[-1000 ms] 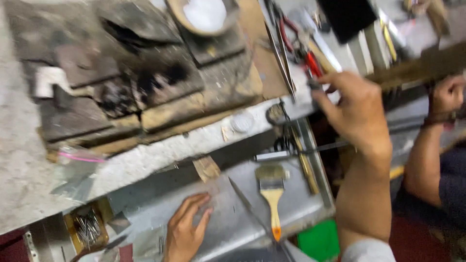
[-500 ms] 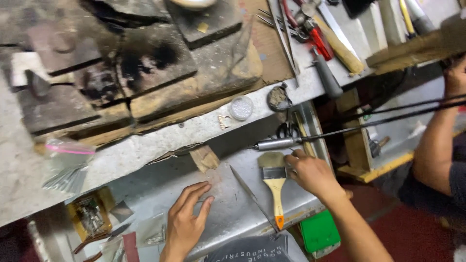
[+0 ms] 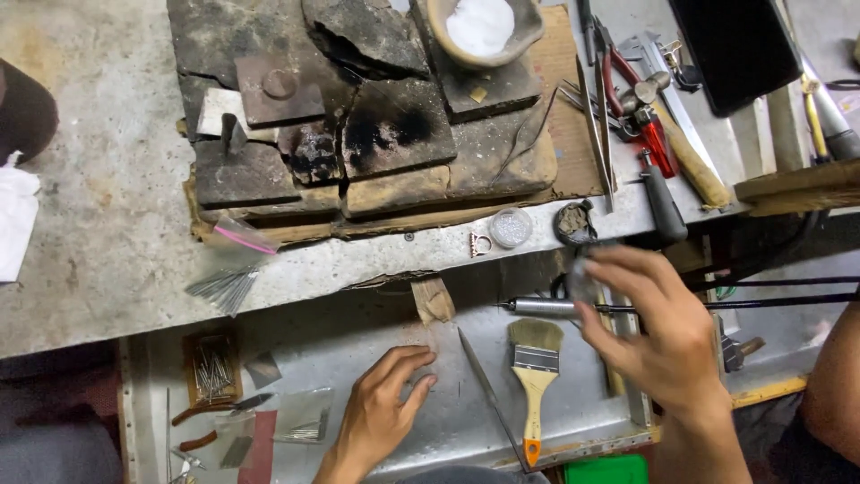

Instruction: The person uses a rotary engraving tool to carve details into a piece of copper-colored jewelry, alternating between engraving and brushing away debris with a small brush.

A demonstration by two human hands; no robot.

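- Fingers of right hand (image 3: 658, 336) curled loosely around a small, blurred flat grey piece (image 3: 584, 285), pinched between thumb and fingertips; what kind of piece it is cannot be told.
- Just behind those fingers: a metal handpiece (image 3: 542, 307) with a black cable, lying across the tray.
- Just left of the right fingers: a paintbrush (image 3: 535, 372) with pale bristles, wood handle and orange tip, lying on the metal tray (image 3: 573, 421), apart from the hand.
- Left hand (image 3: 381, 408) palm-down, fingers spread and flat on the tray, gripping nothing.
- Beyond the left fingertips: a small wooden peg (image 3: 434, 300) at the bench edge.
- Left of the left hand: a small box of pins (image 3: 213, 367), pliers (image 3: 219, 414) with brown handles.
- Above the right fingers, on the bench: a round clear pot of beads (image 3: 511, 227), a small metal ring mount (image 3: 480, 243), tweezers (image 3: 594, 116), red-handled pliers (image 3: 638, 112), a hammer (image 3: 685, 148).
- Farther up: charred soldering blocks (image 3: 367, 134), a bowl of white powder (image 3: 482, 27).
- Far right: another person's arm (image 3: 833, 385).
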